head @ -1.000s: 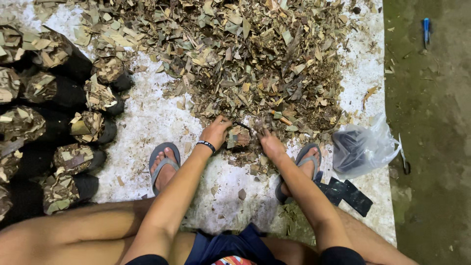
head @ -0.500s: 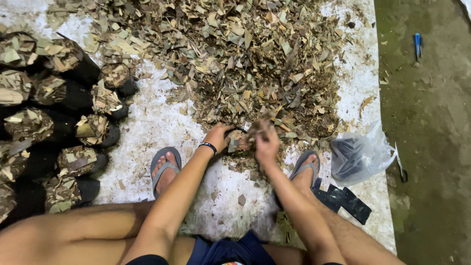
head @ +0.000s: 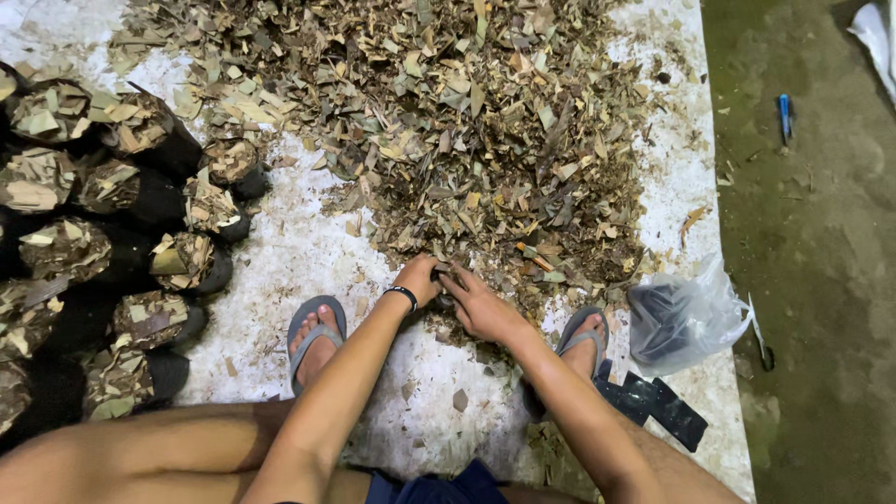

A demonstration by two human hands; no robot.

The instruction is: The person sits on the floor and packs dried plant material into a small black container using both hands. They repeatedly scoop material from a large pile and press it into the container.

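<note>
My left hand [head: 419, 279] and my right hand [head: 478, 306] meet at the near edge of a wide pile of dry shredded leaves [head: 448, 131] on a white sheet [head: 280, 261]. Both hands close around a small dark bag [head: 442, 300] stuffed with leaf bits, mostly hidden between them. My left wrist carries a black band [head: 401, 294]. My feet in grey sandals [head: 313, 336] rest either side of the hands.
Several filled black bags of leaves [head: 121, 224] stand in rows at the left. A clear plastic bag holding dark empty bags [head: 681, 317] lies at the right, with flat black bags [head: 653, 403] beside it. A blue pen [head: 785, 115] lies on the dirt floor.
My hands have come together on the small bag. The right hand moved left and pressed over its top. The view shifted slightly.
</note>
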